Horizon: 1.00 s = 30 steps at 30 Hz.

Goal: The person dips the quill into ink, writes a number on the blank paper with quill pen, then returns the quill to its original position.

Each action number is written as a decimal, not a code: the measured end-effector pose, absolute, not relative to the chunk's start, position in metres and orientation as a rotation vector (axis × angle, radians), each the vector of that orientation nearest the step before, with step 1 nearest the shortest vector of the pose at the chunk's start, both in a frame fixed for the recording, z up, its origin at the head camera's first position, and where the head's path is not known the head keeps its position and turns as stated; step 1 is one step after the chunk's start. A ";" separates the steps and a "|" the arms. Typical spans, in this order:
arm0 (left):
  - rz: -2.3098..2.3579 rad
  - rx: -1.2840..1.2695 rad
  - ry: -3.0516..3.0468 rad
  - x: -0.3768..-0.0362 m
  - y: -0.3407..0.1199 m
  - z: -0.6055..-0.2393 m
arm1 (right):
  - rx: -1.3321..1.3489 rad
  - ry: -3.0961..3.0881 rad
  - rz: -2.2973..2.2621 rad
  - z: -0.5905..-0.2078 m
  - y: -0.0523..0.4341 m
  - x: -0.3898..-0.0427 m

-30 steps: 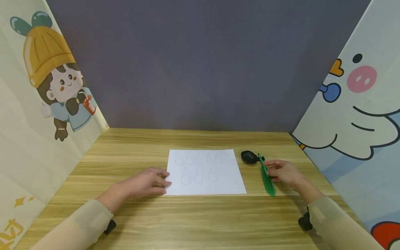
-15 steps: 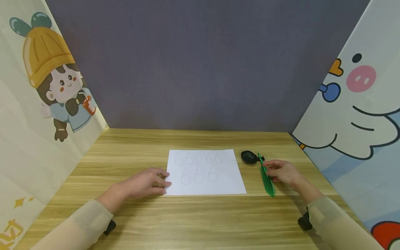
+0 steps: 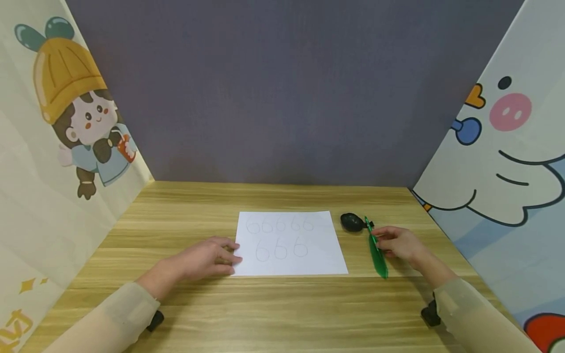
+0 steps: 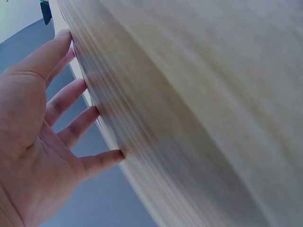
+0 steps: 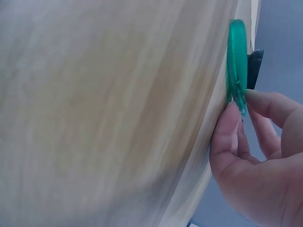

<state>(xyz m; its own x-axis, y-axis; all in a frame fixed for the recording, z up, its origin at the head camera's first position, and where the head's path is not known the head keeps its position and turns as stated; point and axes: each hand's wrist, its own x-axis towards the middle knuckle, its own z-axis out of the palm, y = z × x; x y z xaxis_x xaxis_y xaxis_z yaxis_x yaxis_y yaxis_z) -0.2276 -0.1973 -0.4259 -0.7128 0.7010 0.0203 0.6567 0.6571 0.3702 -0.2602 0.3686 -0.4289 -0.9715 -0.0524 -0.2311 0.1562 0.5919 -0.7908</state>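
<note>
A white sheet of paper [image 3: 291, 243] with faint pencilled 6s lies in the middle of the wooden table [image 3: 265, 304]. My left hand [image 3: 207, 258] rests flat on the table, fingertips touching the sheet's lower left corner. In the left wrist view its fingers [image 4: 61, 101] lie straight against the wood. Right of the sheet lies a green leaf-shaped pen [image 3: 377, 252]. My right hand [image 3: 397, 242] pinches its thin stem, seen close in the right wrist view [image 5: 236, 71] with the fingers [image 5: 236, 127] curled round it.
A small black rounded object [image 3: 352, 222] sits just beyond the pen's tip, by the sheet's upper right corner. Cartoon-printed panels wall the left [image 3: 57, 127] and right [image 3: 507, 147] sides, with a grey panel [image 3: 282, 88] behind.
</note>
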 end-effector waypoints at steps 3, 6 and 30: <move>0.540 1.110 2.741 -0.228 -0.198 -0.426 | 0.090 2.585 -1.335 -0.429 0.369 -0.260; 0.550 1.113 2.741 -0.228 -0.197 -0.426 | 0.094 2.578 -1.356 -0.428 0.370 -0.259; 0.662 1.036 2.740 -0.229 -0.196 -0.425 | -0.070 2.735 -1.327 -0.398 0.348 -0.247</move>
